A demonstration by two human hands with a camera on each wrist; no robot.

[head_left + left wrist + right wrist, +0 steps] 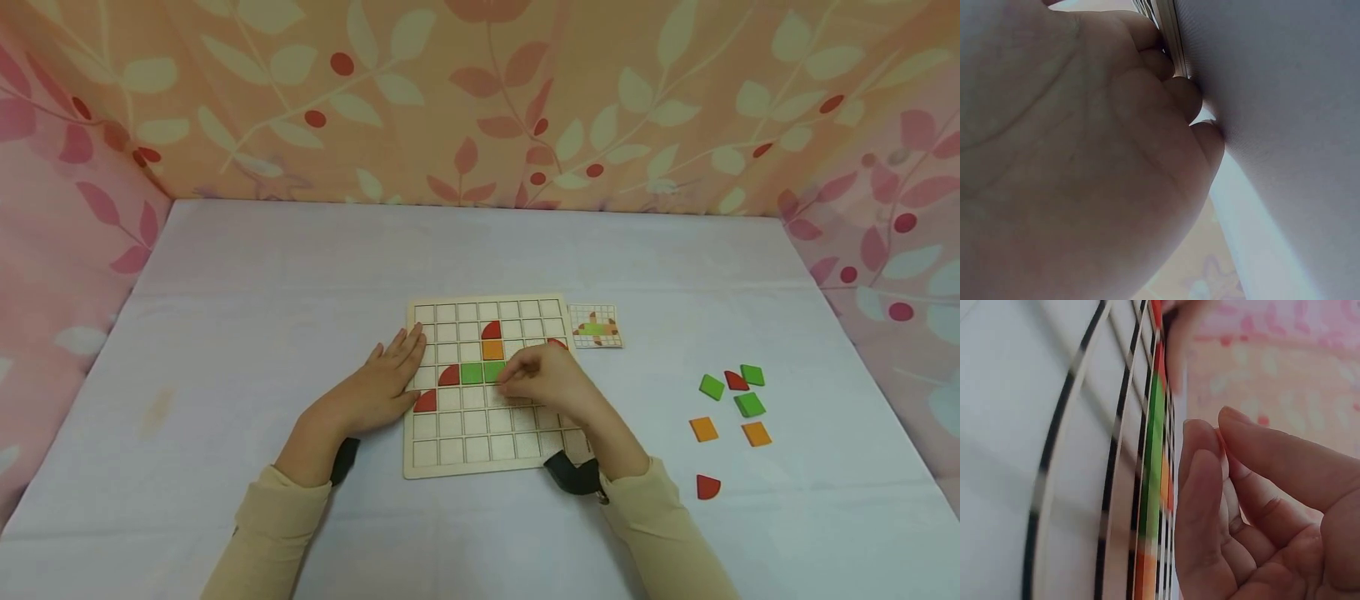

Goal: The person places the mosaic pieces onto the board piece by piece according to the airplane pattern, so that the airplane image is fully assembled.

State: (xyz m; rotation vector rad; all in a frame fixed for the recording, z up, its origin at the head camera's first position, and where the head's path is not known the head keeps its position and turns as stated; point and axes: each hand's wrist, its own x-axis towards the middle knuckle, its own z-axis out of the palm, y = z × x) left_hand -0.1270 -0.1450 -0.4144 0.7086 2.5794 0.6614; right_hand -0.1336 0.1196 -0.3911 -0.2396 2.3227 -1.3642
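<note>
A wooden grid board [450, 425] lies on the white table. The left hand [382, 379] rests with extended fingers at its left edge; in the left wrist view, its fingertips are by the board's side. Above the board's middle, the right hand [551, 379] brings thumb and fingertips together, and a thin red edge, apparently a small red tile [1220, 439], shows between them. Green tiles [472, 373], an orange tile [492, 350] and several red quarter-circle tiles [448, 376] sit in the cells. Another orange tile [1144, 575] beyond the green is hidden by the right hand in the head view.
A small pattern card [596, 326] lies by the board's upper right corner. Farther right are loose tiles: several green [749, 405], two orange [703, 429] and two red quarter-circles [708, 487]. Flower-patterned curtains [480, 100] stand behind the table and at both sides.
</note>
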